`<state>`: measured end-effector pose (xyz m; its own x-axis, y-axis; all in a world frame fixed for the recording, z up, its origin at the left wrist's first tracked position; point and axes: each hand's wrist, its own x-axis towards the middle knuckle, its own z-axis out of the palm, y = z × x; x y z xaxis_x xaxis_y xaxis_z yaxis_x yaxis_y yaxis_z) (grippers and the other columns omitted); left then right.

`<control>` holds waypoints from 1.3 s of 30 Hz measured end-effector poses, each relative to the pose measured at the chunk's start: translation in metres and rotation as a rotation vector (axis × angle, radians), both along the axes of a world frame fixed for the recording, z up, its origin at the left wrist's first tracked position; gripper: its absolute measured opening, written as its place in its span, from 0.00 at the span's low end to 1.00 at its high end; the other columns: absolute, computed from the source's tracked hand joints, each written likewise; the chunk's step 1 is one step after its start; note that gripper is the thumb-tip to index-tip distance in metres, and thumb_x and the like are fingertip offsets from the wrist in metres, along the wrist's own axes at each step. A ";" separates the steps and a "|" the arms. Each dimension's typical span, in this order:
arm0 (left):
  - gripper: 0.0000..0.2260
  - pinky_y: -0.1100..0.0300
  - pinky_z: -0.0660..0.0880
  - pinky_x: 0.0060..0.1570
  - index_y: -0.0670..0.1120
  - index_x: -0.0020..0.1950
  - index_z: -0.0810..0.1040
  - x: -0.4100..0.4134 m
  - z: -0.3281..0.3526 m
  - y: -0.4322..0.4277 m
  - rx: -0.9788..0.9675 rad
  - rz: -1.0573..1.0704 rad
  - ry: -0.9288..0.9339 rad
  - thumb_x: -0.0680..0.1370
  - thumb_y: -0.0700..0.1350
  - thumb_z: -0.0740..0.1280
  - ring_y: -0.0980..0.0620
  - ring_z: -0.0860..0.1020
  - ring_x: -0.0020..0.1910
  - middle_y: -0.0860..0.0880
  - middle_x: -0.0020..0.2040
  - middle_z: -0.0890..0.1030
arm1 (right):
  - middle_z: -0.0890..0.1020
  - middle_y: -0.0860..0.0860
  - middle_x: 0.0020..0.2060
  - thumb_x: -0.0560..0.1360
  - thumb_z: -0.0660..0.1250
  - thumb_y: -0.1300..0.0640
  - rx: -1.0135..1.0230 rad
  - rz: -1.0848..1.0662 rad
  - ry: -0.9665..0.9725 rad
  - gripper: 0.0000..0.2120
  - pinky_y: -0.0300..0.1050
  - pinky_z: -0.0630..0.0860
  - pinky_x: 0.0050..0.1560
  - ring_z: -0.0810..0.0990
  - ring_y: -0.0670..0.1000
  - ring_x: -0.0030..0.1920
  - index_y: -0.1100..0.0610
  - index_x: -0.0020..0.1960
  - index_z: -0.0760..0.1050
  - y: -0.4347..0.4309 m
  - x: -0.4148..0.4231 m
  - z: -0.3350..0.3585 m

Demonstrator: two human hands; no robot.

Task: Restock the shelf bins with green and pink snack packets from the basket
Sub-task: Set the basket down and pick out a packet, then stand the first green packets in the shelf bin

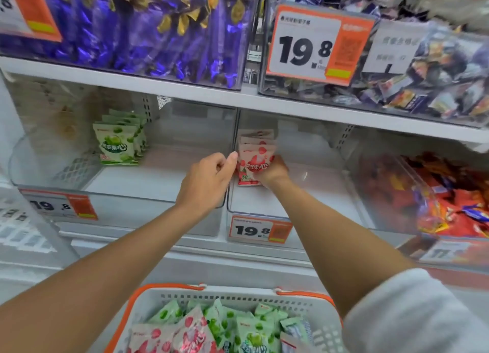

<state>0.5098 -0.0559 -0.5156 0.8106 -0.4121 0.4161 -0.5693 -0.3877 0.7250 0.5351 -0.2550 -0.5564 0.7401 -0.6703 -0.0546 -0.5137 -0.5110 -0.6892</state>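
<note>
Mid-frame, pink packets [256,151] are being gripped by the right hand [274,174] inside the middle bin [312,193] and steadied by the thumb of the curl-fingered left hand [207,179]. Few green packets [117,144] are being shown at left. Restocking is judged barely begun, the bottom basket [238,297] being mostly full.

basket [238,298] cropped below, red snacks [449,196] blurred
</note>
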 end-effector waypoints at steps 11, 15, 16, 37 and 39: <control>0.21 0.54 0.62 0.33 0.50 0.31 0.62 -0.003 0.002 0.000 -0.023 0.038 0.019 0.82 0.57 0.57 0.52 0.65 0.29 0.53 0.26 0.65 | 0.81 0.49 0.55 0.59 0.77 0.37 0.042 0.022 0.075 0.35 0.45 0.77 0.55 0.79 0.53 0.57 0.50 0.60 0.72 -0.002 -0.001 -0.005; 0.21 0.55 0.65 0.34 0.49 0.32 0.65 -0.008 0.004 0.001 -0.047 0.093 0.049 0.81 0.58 0.59 0.51 0.67 0.29 0.53 0.27 0.68 | 0.81 0.52 0.54 0.52 0.75 0.32 -0.047 0.034 0.123 0.44 0.47 0.78 0.55 0.80 0.54 0.55 0.55 0.61 0.73 -0.003 -0.014 0.002; 0.20 0.55 0.66 0.34 0.49 0.32 0.66 -0.012 0.007 0.001 -0.061 0.129 0.055 0.80 0.58 0.61 0.51 0.68 0.30 0.53 0.27 0.69 | 0.80 0.53 0.53 0.58 0.76 0.35 -0.105 0.044 0.123 0.39 0.47 0.78 0.54 0.80 0.55 0.54 0.57 0.60 0.73 0.002 -0.025 0.010; 0.15 0.49 0.77 0.40 0.45 0.34 0.70 -0.120 -0.157 0.110 0.616 -0.045 0.488 0.80 0.45 0.60 0.49 0.74 0.31 0.41 0.34 0.80 | 0.75 0.54 0.63 0.78 0.64 0.57 -0.150 0.552 0.448 0.18 0.47 0.73 0.59 0.75 0.54 0.61 0.57 0.67 0.70 0.108 -0.264 -0.130; 0.15 0.53 0.76 0.38 0.44 0.34 0.70 -0.123 -0.168 0.116 0.661 -0.063 0.538 0.81 0.45 0.59 0.48 0.75 0.32 0.37 0.40 0.82 | 0.72 0.57 0.67 0.79 0.64 0.56 -0.071 0.471 0.539 0.23 0.47 0.71 0.64 0.73 0.56 0.65 0.60 0.72 0.66 0.109 -0.260 -0.143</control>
<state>0.3864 0.0602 -0.6837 0.7960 -0.4856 -0.3613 -0.2469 -0.8055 0.5387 0.2747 -0.1457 -0.6998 0.8342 -0.3017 -0.4616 -0.4866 -0.7966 -0.3587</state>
